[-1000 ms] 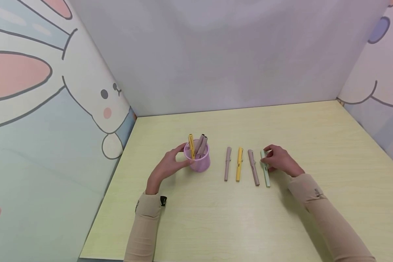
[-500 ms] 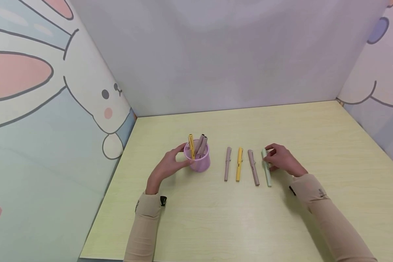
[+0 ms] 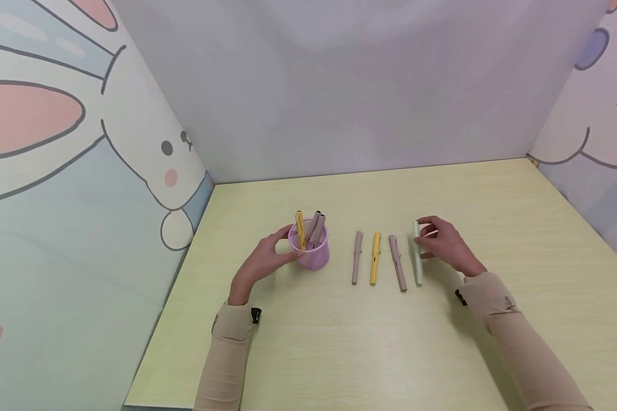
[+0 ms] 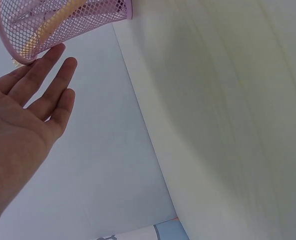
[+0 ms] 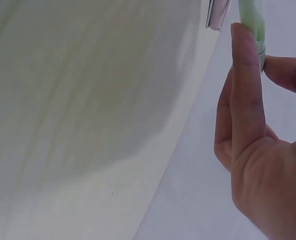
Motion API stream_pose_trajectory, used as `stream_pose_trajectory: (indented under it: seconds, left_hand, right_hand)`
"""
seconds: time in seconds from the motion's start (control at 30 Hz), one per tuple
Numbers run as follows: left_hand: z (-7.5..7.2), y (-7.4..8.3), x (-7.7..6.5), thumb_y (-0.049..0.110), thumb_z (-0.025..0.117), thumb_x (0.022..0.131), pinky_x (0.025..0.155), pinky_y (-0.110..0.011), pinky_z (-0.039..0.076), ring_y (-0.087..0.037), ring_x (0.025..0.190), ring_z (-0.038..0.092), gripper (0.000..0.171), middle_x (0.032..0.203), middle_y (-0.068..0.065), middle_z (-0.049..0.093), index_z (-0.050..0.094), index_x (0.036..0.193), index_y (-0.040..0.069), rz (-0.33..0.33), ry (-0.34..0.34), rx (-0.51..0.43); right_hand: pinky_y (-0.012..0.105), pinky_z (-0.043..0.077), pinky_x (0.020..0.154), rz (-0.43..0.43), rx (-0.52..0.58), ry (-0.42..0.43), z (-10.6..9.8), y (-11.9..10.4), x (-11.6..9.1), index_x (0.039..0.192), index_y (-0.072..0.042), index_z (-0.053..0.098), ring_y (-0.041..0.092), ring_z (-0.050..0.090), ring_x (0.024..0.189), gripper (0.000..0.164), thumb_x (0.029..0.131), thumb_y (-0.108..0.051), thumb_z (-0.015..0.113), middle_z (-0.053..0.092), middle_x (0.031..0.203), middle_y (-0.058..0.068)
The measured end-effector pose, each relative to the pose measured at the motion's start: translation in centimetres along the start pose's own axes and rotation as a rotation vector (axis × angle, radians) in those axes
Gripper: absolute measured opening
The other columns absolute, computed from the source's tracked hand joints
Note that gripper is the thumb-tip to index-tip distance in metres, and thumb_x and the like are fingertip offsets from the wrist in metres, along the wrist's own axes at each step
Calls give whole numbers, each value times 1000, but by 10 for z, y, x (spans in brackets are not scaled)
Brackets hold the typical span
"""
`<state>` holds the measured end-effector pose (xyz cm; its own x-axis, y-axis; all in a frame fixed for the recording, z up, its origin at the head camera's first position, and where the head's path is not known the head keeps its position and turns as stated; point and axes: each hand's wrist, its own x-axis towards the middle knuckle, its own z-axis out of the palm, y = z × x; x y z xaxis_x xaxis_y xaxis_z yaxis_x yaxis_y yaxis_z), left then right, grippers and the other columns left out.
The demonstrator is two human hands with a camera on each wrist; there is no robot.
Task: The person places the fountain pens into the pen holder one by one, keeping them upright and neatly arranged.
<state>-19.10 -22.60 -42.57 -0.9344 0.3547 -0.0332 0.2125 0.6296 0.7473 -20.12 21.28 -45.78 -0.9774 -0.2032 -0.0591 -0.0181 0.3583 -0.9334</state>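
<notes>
My left hand (image 3: 262,261) holds the rim of a pink mesh pen holder (image 3: 316,260), thumb on the near side and fingers on the far side. Inside the holder stand a yellow pen (image 3: 300,228) and two mauve pens (image 3: 317,228). With thumb and fingers, my right hand (image 3: 444,244) pinches a pale green pen (image 3: 418,265), which looks lifted off the table in the right wrist view. Left of it lie a mauve pen (image 3: 397,262), a yellow pen (image 3: 375,260) and another mauve pen (image 3: 357,257), side by side.
The pale wooden table (image 3: 339,348) meets a grey-white backdrop (image 3: 370,91) at its far edge. Cartoon-printed panels (image 3: 82,245) stand on the left and right sides. Each sleeve has a black strap piece near the wrist.
The right hand has picked up the green pen and shifted it slightly up and away from the near edge. The left hand stays on the pen holder.
</notes>
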Motion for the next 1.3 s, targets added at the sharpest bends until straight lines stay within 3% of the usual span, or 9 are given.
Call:
stream_pose_trajectory:
  seconds: [0.17,0.5,1.3]
  left_hand:
    - [0,-1,0,41,74,94,114,-62,33,-35,145,40,81,154,-15,50,39,160,11,-5,-1,3]
    - [0,-2,0,41,74,94,114,-63,32,-35,146,40,81,154,-15,50,39,160,11,-13,1,10]
    - [0,-4,-1,43,74,94,114,-64,31,-36,146,39,82,154,-14,50,38,161,12,-10,2,4]
  right_hand:
    - [38,63,70,-45,35,43,1,-4,2,149,10,38,12,57,92,58,99,1,65,49,120,26]
    - [35,62,67,-190,86,131,8,-16,4,149,7,42,11,58,91,54,100,1,64,51,117,24]
    - [31,61,64,-447,234,165,42,-49,19,144,12,45,12,60,92,52,95,16,62,52,111,28]
